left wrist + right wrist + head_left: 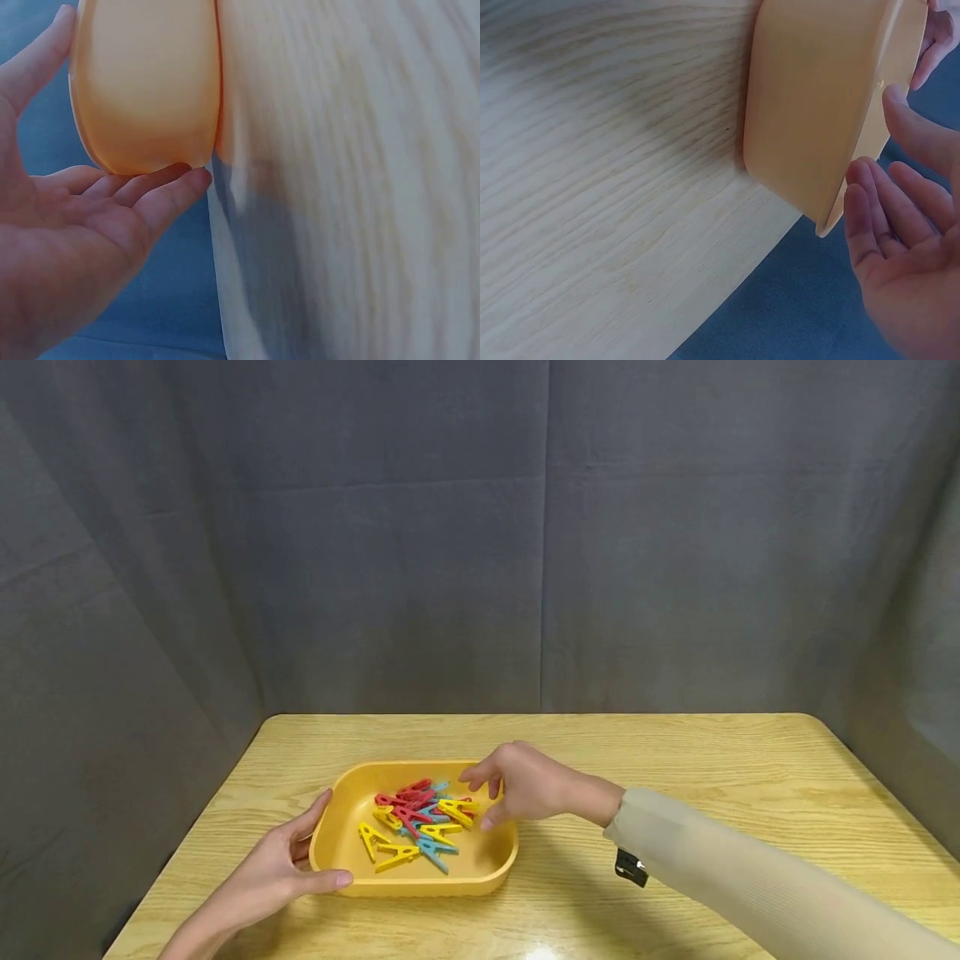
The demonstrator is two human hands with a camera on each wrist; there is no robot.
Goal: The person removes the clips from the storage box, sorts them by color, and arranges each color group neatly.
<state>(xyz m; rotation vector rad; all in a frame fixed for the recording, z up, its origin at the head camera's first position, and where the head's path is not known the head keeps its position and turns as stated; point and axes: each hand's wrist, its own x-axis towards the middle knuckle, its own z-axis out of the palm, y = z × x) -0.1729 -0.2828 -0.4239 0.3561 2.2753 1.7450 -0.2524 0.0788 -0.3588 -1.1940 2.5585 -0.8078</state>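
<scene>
Yellow tray [491, 860] sits on the wooden worktop [675, 760], left of centre, toward the near edge. Rounded rectangle, shallow walls.

Inside the tray: a loose pile of clothes pegs [420, 822] in red, yellow and blue. Reds mostly at the far side of the pile, yellows and blues toward the near side. They overlap; can't count them reliably.

Left hand [273, 868]: cupped against the tray's near-left corner. Thumb lies along the near wall, fingers run up the left wall. Fingers straight to lightly bent, not wrapped over the rim. Left wrist view confirms it: fingertips touch the underside curve of the tray wall, palm is open and facing it.

Right hand [525, 785]: over the tray's far-right part, just above the pegs. Fingers spread and relaxed, pointing left and down toward the pile, holding nothing. Whether the fingertips touch a peg can't be told from the head view. Right wrist view shows the open palm beside the tray's outer wall, fingers loosely bent, nothing in it.

Beige sleeve [750, 877] covers the right forearm, with a small black clip [631, 867] under it near the wrist.

Grey cloth backdrop [480, 527] behind and on both sides of the worktop.
</scene>
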